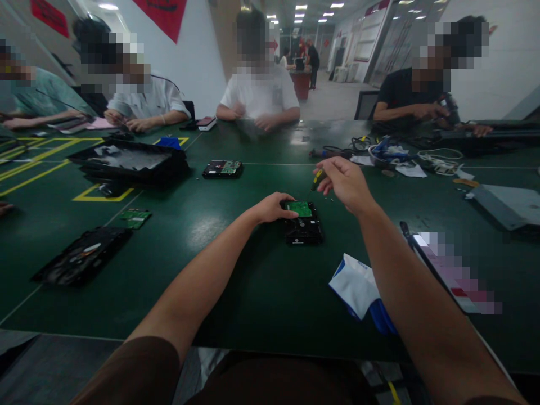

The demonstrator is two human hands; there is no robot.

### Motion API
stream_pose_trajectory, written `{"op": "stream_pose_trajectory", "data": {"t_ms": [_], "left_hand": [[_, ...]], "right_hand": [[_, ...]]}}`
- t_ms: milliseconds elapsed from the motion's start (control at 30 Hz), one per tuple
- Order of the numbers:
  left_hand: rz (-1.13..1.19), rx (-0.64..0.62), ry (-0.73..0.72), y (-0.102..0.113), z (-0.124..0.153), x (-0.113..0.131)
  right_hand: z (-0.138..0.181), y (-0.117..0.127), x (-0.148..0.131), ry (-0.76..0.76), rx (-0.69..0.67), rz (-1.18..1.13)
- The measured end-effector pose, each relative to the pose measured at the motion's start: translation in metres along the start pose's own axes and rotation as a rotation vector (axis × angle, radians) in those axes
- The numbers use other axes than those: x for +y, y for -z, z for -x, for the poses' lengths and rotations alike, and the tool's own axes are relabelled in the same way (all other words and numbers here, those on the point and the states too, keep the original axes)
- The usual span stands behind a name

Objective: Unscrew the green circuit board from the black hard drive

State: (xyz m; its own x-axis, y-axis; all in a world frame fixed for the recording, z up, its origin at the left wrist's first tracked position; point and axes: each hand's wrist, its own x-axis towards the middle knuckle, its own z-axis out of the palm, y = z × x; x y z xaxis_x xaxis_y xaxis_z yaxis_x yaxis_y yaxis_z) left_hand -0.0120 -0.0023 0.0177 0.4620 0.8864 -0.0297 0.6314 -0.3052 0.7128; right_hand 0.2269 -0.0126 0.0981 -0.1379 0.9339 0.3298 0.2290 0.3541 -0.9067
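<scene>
A hard drive (302, 231) lies on the green table in front of me, its green circuit board (300, 209) facing up. My left hand (276, 208) grips the drive's left side, with the thumb reaching onto the board. Above and to the right of the drive, my right hand (341, 183) holds a screwdriver (318, 180) with a black and yellow handle. The screwdriver points down, its thin tip apart from the drive. A few tiny bits, too small to name, lie near the right fingers.
Another hard drive (223, 169) lies farther back. At left are a black tray (130, 160), a loose circuit board (135, 217) and a black casing (84, 256). A white-blue glove (356, 287), a phone-like device (453, 275) and a grey metal box (506, 205) lie at right. Several people sit opposite.
</scene>
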Motion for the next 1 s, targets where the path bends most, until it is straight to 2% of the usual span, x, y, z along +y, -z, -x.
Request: {"op": "stream_pose_trajectory", "data": {"t_ms": [167, 300, 467, 567, 667, 767, 833, 1000], "left_hand": [[0.001, -0.004, -0.001, 0.0006, 0.0002, 0.0001], [-0.003, 0.005, 0.003, 0.0004, 0.0002, -0.0010], [0.001, 0.007, -0.007, -0.0009, -0.0005, -0.0027], [0.010, 0.005, -0.014, -0.0010, -0.0010, -0.0025], [-0.003, -0.001, 0.009, -0.0002, -0.0008, -0.0014], [-0.009, 0.001, 0.020, 0.0003, -0.0002, -0.0006], [-0.006, 0.001, 0.010, 0.0002, -0.0001, -0.0003], [0.012, 0.005, -0.006, -0.0004, 0.0003, 0.0012]], "right_hand": [[-0.0027, 0.0043, 0.0042, 0.054, 0.039, 0.116], [-0.0043, 0.0064, 0.0072, 0.000, 0.117, 0.146], [-0.0014, 0.0016, 0.0028, -0.005, 0.006, 0.020], [-0.0012, 0.0010, 0.0021, 0.017, -0.021, 0.022], [-0.0032, 0.0042, 0.0053, 0.037, 0.059, 0.134], [-0.0047, 0.0069, 0.0077, -0.003, 0.159, 0.183], [-0.0042, 0.0066, 0.0066, -0.031, 0.136, 0.137], [0.0000, 0.0008, 0.0000, -0.011, -0.032, -0.021]]}}
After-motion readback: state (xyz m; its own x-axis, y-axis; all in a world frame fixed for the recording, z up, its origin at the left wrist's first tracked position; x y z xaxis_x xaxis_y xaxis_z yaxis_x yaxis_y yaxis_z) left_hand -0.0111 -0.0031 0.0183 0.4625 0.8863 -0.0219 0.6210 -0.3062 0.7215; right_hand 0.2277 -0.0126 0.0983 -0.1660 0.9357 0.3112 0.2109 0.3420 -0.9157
